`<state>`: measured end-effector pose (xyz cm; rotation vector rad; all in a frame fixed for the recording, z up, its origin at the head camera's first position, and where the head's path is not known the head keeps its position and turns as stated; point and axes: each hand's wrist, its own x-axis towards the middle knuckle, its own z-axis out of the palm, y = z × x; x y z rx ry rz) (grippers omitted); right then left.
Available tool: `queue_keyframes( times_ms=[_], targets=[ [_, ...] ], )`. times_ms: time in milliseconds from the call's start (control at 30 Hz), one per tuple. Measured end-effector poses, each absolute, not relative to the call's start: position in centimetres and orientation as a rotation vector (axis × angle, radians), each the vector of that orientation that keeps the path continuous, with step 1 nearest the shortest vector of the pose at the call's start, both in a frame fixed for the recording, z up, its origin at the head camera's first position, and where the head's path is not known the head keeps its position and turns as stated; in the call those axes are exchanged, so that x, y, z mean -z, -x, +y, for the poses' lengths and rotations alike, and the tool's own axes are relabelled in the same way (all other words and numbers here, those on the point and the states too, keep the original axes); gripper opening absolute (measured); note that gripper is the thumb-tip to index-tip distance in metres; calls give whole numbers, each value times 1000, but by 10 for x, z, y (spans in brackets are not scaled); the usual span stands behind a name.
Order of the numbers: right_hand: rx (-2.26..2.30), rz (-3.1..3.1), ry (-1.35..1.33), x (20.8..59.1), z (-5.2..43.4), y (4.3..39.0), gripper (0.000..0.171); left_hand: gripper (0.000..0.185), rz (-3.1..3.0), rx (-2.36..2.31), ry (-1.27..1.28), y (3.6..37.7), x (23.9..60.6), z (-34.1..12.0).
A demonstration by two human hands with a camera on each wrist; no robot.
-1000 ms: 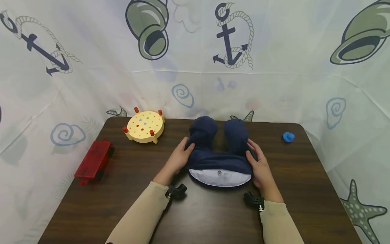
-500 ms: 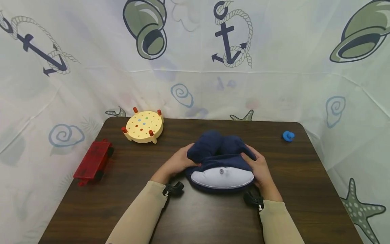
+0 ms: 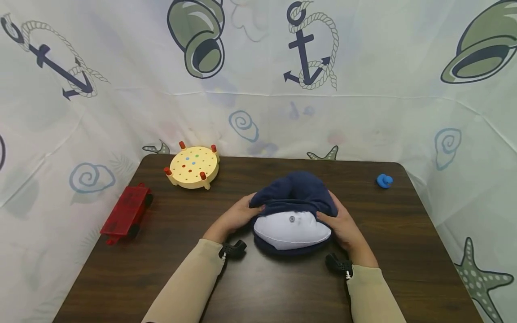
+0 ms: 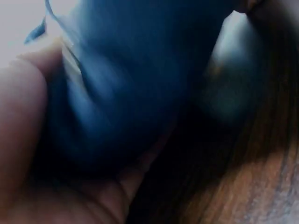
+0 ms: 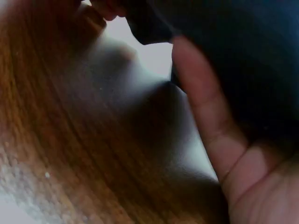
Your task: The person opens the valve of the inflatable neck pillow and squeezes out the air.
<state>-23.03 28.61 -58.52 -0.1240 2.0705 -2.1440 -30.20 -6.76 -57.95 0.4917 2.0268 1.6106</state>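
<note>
A navy blue neck pillow point(image 3: 296, 195) lies bunched up at the middle of the table point(image 3: 282, 291). Its near side shows a white panel point(image 3: 292, 231) with a small round snap button point(image 3: 292, 219). My left hand point(image 3: 238, 214) grips the pillow's left side, thumb on top. Around the opposite side, my right hand point(image 3: 346, 226) holds on with its thumb by the white panel's edge. Dark fabric point(image 4: 131, 84) fills much of the left wrist view, between thumb and fingers. In the right wrist view the thumb lies against the cloth point(image 5: 261, 70); the other fingers are hidden.
Back left stands a yellow round toy point(image 3: 194, 167) with dotted top and red-tipped pegs. A red toy wagon point(image 3: 127, 211) with black wheels is at the left edge. Toward the back right sits a small blue object point(image 3: 384, 181). A patterned white curtain point(image 3: 258, 67) hangs behind.
The pillow's two arms, which pointed away from me, have been folded in toward the middle. More of the white panel shows. Both hands keep their hold on the sides.
</note>
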Motion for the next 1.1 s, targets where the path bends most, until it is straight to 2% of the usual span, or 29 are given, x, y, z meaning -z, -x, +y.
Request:
queue_keyframes(
  times_ms=[67, 167, 300, 400, 533, 700, 833, 900, 967, 1100],
  targets=[
    [2141, 2105, 48, 584, 285, 230, 70, 57, 2039, -1597, -522, 302, 579, -68],
    [2140, 2137, -22, 583, 284, 229, 52, 50, 2086, -1599, -523, 304, 581, -68],
    [2135, 2131, 15, 582, 284, 227, 46, 39, 2128, -1654, -460, 306, 583, -66],
    [2158, 2070, 140, 584, 286, 226, 51, 42, 2141, -1669, -448, 306, 585, -64],
    [2196, 1982, 255, 587, 288, 224, 69, 46, 2107, -1647, -492, 307, 585, -63],
    [2126, 2091, 146, 589, 287, 226, 90, 56, 2034, -1637, -506, 306, 583, -65],
    [2118, 2172, 62, 590, 285, 229, 93, 78, 2065, -1614, -476, 306, 583, -67],
    [2133, 2173, 31, 590, 284, 231, 94, 84, 2098, -1592, -486, 306, 583, -67],
    [2138, 2180, 13, 589, 284, 231, 94, 82, 2099, -1590, -504, 307, 583, -68],
    [2141, 2214, -25, 588, 285, 230, 84, 56, 2028, -1611, -554, 308, 581, -70]
  ],
)
